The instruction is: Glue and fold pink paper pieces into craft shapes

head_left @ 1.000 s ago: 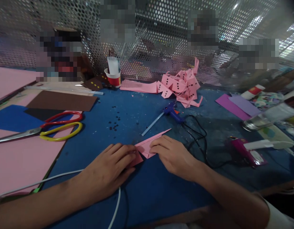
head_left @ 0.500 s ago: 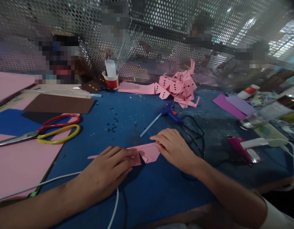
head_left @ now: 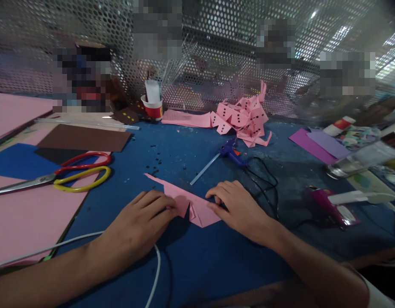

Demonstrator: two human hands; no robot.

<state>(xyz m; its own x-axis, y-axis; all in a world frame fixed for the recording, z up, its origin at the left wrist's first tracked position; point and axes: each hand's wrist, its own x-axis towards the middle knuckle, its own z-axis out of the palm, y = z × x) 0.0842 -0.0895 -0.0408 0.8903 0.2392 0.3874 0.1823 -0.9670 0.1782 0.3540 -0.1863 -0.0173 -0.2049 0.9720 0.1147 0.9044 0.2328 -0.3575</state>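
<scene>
A folded pink paper piece [head_left: 200, 209] lies tilted between my hands, its thin strip pointing to the upper left and a dark notch in its lower edge. My left hand [head_left: 146, 218] has its fingers together on the paper's lower left part. My right hand [head_left: 237, 205] pinches the paper's right end between thumb and curled fingers. Just behind the paper, a blue glue gun [head_left: 231, 153] lies with a clear glue stick [head_left: 205, 169] pointing towards it.
Red and yellow scissors [head_left: 84, 171] lie on pink sheets at left. Behind stand a paper cup [head_left: 152, 107] and a pile of pink cutouts [head_left: 242, 117]. A magenta device [head_left: 334, 207], a clear glass [head_left: 361, 156] and purple paper [head_left: 311, 145] are at right. A white cable [head_left: 157, 273] runs near my left hand.
The pink paper has turned, its left strip swinging up and its right end lowering. My left fingers have drawn back to its lower edge. The view has shifted slightly.
</scene>
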